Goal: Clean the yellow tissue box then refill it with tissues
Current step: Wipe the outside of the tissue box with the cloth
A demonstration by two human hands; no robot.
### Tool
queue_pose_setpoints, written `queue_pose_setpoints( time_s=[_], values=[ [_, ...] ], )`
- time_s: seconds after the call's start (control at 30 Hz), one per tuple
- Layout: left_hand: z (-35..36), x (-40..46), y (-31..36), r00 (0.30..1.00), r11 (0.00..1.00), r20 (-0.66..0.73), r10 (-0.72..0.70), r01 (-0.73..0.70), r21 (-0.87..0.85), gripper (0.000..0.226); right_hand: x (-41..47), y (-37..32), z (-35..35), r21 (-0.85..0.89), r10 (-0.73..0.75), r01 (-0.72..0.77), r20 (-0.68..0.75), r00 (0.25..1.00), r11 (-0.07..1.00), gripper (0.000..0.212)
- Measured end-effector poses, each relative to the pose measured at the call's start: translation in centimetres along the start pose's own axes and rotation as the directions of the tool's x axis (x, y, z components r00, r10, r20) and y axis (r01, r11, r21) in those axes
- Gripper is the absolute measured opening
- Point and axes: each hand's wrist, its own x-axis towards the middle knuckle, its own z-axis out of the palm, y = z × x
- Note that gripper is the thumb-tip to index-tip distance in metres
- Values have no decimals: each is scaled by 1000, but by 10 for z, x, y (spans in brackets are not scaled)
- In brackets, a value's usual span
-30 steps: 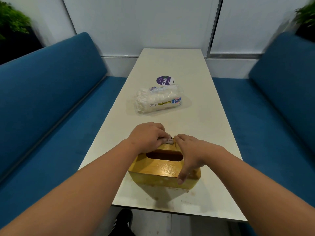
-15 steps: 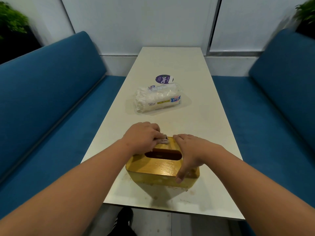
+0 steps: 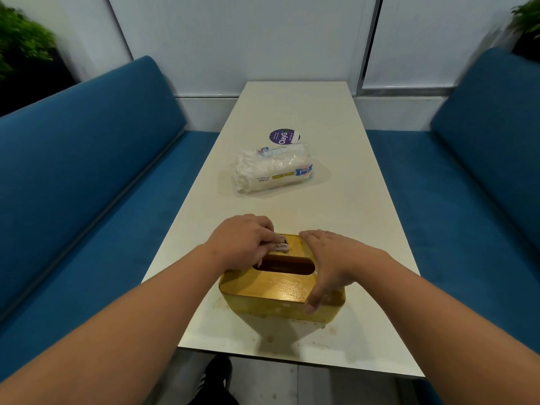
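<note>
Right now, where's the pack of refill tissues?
In the head view the tissue pack lies on the white table near mid-length, beyond the yellow tissue box and both hands, just in front of the round purple sticker.

Single head-worn wide-angle view, looking forward and down along a long white table [image 3: 295, 112], close over both forearms, blue benches [image 3: 87, 159] at either side, white wall panels straight ahead

Left hand [image 3: 242, 241] presses a small cloth [image 3: 281, 247] on the yellow tissue box [image 3: 280, 290].
</note>
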Motion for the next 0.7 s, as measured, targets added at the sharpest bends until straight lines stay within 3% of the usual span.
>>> queue_pose_setpoints(
  time_s=[0.23,0.7],
  values=[
    [3,6,19,999,999,-28,42,-42,-3,32,2,-1,-1,-25,1,-1,3,1000,1000,142],
    [-1,-11,6,994,991,-52,-95,90,-94,34,2,-2,-3,-35,7,-7,19,1000,999,145]
  ],
)
